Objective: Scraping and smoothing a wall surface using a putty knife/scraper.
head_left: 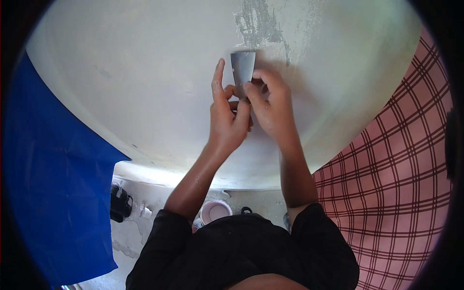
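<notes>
Both of my hands are raised in front of a pale wall (145, 72). Between them is a putty knife (243, 70) with a flat metal blade that widens upward. My left hand (229, 116) curls round its lower end, where the handle is mostly hidden, and the index finger points up. My right hand (274, 104) pinches the blade's right edge between thumb and fingers. Just above the blade, a rough grey patch (261, 29) with streaky edges marks the wall.
A blue sheet (58, 169) hangs at the left, and a pink checked cloth (386, 193) at the right. On the grey floor (126, 244) below stand a pink bucket (215, 211) near my body and a black object (120, 203) beside the blue sheet.
</notes>
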Tool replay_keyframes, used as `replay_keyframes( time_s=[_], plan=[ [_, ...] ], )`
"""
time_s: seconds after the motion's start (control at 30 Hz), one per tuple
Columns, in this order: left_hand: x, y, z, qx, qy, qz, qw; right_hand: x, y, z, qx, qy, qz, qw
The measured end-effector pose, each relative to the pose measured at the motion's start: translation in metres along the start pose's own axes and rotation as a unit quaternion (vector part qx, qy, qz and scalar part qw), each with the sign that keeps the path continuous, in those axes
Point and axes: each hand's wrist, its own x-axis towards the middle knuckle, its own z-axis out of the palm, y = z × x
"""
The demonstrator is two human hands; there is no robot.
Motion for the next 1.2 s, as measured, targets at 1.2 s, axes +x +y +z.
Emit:
replay_keyframes(
  time_s=[1.2],
  plan=[
    [0.033, -0.042, -0.028, 0.377, 0.061, 0.151, 0.912, 0.015, 0.091, 0.015, -0.399, 0.227, -0.204, 0.865]
  ],
)
